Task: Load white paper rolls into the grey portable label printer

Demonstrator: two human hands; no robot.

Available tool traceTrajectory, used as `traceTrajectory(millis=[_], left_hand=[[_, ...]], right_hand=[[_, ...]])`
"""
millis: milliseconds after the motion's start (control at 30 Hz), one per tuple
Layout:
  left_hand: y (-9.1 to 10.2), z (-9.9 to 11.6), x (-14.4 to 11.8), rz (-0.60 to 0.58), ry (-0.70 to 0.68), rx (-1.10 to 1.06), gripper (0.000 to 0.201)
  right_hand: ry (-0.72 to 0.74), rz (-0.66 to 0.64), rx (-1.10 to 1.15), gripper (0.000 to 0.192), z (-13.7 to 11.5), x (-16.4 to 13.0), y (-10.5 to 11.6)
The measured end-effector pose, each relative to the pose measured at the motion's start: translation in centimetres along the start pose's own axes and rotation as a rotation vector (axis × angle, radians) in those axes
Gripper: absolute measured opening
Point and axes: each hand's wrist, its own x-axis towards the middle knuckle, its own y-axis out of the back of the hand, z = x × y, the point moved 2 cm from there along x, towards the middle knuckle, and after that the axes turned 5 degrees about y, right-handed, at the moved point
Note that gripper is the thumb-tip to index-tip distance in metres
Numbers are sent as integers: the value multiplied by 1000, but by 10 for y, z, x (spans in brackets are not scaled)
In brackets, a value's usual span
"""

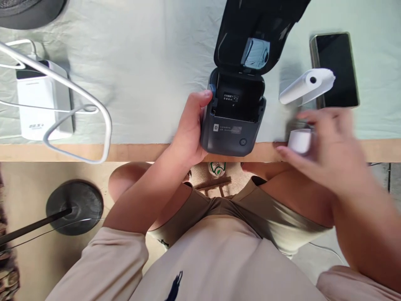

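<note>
My left hand grips the left side of a dark grey portable label printer, thumb on its upper edge. The printer's black lid stands swung up, and the compartment inside shows no roll. Blurred by motion, my right hand is at the table's front edge, thumb and forefinger apart around a small white roll. I cannot tell whether it touches that roll. Just beyond lies a longer white paper roll, its loose end curling out to the right.
A dark-screened phone lies behind the paper roll. On the left are a white power bank and a thick white cable looping over the table edge. A black round object occupies the far left corner. Below stands a black round base.
</note>
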Motion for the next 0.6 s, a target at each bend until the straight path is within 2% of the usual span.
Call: traceTrajectory(millis=[67,133,267,333,400,467,600], left_hand=[[1,1,1,12,-9,11,42],[1,1,1,18,-16,23,41],[2,1,2,21,-32,5,34],[3,1,2,18,-52,-16,29],[3,1,2,6,-66,-21,29],[3,0,2,-9,-72,-20,30],[2,0,1,11,-85,-39,26]], right_hand=[[24,15,-29,82,-8,-3,-20],[20,76,-47,75,-9,-3,-28],[159,322,-104,80,0,-6,-14],[262,277,-97,70,5,-11,-5],[318,140,-92,55,9,-16,1],[339,46,-90,43,12,-18,3],[305,6,-20,38,17,-14,2]])
